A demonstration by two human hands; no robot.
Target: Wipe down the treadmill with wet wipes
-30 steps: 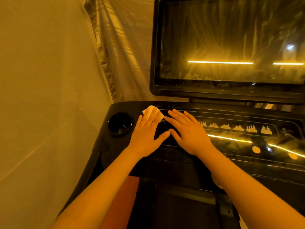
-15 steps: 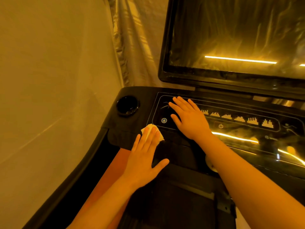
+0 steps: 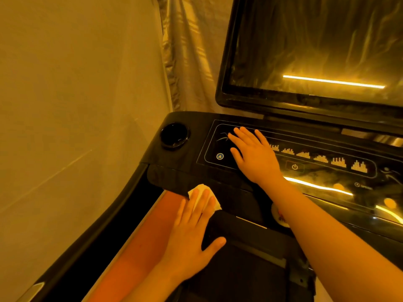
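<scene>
The black treadmill console (image 3: 174, 168) fills the right half of the view, with a glossy button panel (image 3: 322, 164) and a large dark screen (image 3: 316, 51) above it. My left hand (image 3: 192, 232) lies flat with straight fingers on a white wet wipe (image 3: 204, 194), pressing it against the console's lower front edge. My right hand (image 3: 253, 155) rests flat on the left end of the button panel, fingers spread and holding nothing.
A round cup holder (image 3: 174, 135) sits in the console's left corner. A pale wall (image 3: 76, 105) stands close on the left, with a silvery curtain (image 3: 192, 51) behind. An orange strip (image 3: 135, 247) and a dark side rail (image 3: 87, 232) run down towards me.
My left hand has slid the wipe from the top of the console down to its lower front edge. My right hand has stayed on the panel. The camera has shifted left and closer.
</scene>
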